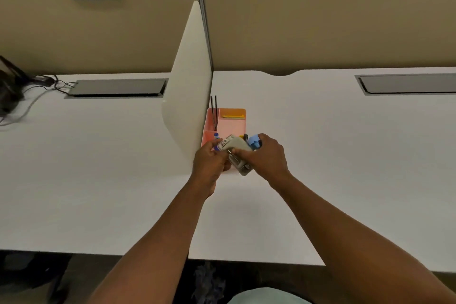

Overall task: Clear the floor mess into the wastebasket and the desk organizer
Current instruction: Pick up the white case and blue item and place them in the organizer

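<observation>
A pink desk organizer point(232, 124) stands on the white desk point(320, 155) beside the cream divider. Two dark pens stand in its back left slot and a yellow item lies in its orange back compartment. A grey stapler point(235, 146) hangs over the organizer's front end, opened at its hinge. My left hand point(209, 163) pinches its front end. My right hand point(265, 157) grips its rear half together with a blue object point(254, 141) and a dark pen. No wastebasket is in view.
A cream divider panel point(190, 96) splits the desk just left of the organizer. Grey cable hatches point(118, 87) point(407, 84) sit at the back of each side. Black cables point(14, 86) lie at far left. Tan partition walls rise behind. Dark floor shows below the desk edge.
</observation>
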### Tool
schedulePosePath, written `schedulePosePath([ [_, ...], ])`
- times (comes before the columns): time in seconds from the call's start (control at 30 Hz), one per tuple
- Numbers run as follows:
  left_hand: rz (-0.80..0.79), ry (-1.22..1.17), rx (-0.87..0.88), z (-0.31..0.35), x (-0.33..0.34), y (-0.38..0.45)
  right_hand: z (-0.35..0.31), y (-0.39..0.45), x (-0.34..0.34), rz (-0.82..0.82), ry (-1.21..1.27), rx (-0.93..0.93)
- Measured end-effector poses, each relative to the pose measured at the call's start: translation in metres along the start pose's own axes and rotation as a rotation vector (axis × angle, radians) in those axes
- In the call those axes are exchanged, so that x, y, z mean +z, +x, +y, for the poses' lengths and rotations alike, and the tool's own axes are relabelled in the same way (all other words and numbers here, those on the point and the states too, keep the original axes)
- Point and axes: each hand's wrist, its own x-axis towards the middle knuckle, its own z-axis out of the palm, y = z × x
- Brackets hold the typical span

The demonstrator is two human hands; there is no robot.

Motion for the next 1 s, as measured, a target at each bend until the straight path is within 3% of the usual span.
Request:
schedulePosePath([
  [0.13,0.054,-0.006,0.042,0.020,0.009,0.034,-0.020,0.054,-0.014,-0.084,-0.115,-0.124],
  [0.23,0.135,-0.007,0.008,0.032,0.015,0.057,-0.037,0.095,-0.020,-0.244,-0.200,-0.268],
  [0.43,0.332,0.512,0.133,0.025,0.006,0.072,-0.050,0.170,-0.016,-0.554,-0.603,-0.570],
  [0.7,0.191,0.732,-0.050,0.000,-0.009,0.082,-0.055,0.203,0.019,-0.888,-1.332,-0.870],
  [0.83,0.151,0.840,-0.119,-0.009,-0.009,0.086,-0.054,0.203,0.041,-0.867,-1.437,-1.046],
  [1.0,0.164,0.861,-0.109,-0.017,-0.012,0.089,-0.049,0.206,0.048,-0.905,-1.399,-1.081],
])
